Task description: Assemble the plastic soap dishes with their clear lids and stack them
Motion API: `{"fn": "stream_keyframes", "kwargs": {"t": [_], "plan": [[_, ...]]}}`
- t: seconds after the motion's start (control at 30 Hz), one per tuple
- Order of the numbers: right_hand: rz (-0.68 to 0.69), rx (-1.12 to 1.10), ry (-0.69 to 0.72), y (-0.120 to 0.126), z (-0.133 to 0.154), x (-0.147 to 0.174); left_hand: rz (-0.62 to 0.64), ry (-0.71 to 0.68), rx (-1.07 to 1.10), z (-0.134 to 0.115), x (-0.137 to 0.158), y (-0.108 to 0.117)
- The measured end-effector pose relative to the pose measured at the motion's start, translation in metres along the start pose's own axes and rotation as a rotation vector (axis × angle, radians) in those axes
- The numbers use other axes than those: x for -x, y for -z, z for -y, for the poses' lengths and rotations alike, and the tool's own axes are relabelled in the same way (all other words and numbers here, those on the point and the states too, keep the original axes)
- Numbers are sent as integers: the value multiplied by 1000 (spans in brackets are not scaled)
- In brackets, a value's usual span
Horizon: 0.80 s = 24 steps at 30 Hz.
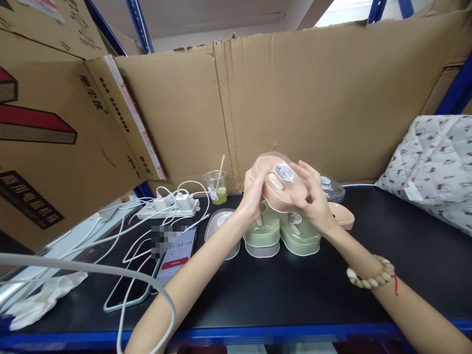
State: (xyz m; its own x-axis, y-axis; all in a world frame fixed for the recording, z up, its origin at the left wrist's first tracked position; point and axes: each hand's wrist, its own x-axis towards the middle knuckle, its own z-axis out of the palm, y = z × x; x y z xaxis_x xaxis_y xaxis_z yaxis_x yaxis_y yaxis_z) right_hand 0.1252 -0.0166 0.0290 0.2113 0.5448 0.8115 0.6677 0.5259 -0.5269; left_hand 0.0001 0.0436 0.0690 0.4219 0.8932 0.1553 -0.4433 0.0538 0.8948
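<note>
Black tabletop [313,295] runs from the green boxes [300,242] to the blue front edge [313,332], stretching right to quilted printed fabric [435,167]. The left hand [254,194] and right hand [311,196] grip opposite sides of a smooth, rounded pink lidded box [282,191], tilted above the green boxes.

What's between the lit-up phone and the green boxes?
In the head view, a grey box sits there, partly hidden by the person's left forearm.

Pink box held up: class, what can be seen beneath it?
Two green boxes, one stacked on a greyish box. The pink box covers their far edges, so those cannot be seen.
</note>
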Motion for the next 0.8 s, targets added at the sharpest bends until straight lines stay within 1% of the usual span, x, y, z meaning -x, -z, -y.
{"fn": "stream_keyframes", "kwargs": {"t": [0.03, 0.07, 0.13, 0.17, 0.2, 0.27, 0.33, 0.43, 0.53, 0.6, 0.7, 0.73, 0.8], "plan": [[-3, -98, -97, -1, -2, -1, -16, -27, 14, 0, 0, 1], [-4, -198, -207, -1, -3, -2, -5, -48, 42, -1, -1, 2], [23, -365, -425, -1, -5, -5, 67, -75, 84, -2, -1, 3], [50, -419, -513, 0, -4, -6, 99, -77, 83, -2, -1, 3], [81, -459, -577, 1, -3, -8, 118, -69, 69, -2, -2, 3], [126, -505, -660, 3, 2, -10, 127, -24, 3, -3, -2, 3], [131, -531, -725, 6, 8, -13, 124, 31, -98, -3, -4, 4], [147, -561, -781, 10, 15, -16, 130, 57, -283, -3, -6, 5], [220, -526, -776, 16, 16, -19, 185, 90, -399, -3, -6, 7], [266, -480, -777, 19, 11, -21, 236, 119, -434, -3, -5, 7], [309, -397, -778, 26, -1, -23, 282, 123, -458, -1, -4, 6], [314, -362, -769, 29, -5, -23, 281, 116, -452, -1, -5, 6], [323, -270, -727, 35, -14, -24, 227, 103, -429, 0, -8, 8]]}}
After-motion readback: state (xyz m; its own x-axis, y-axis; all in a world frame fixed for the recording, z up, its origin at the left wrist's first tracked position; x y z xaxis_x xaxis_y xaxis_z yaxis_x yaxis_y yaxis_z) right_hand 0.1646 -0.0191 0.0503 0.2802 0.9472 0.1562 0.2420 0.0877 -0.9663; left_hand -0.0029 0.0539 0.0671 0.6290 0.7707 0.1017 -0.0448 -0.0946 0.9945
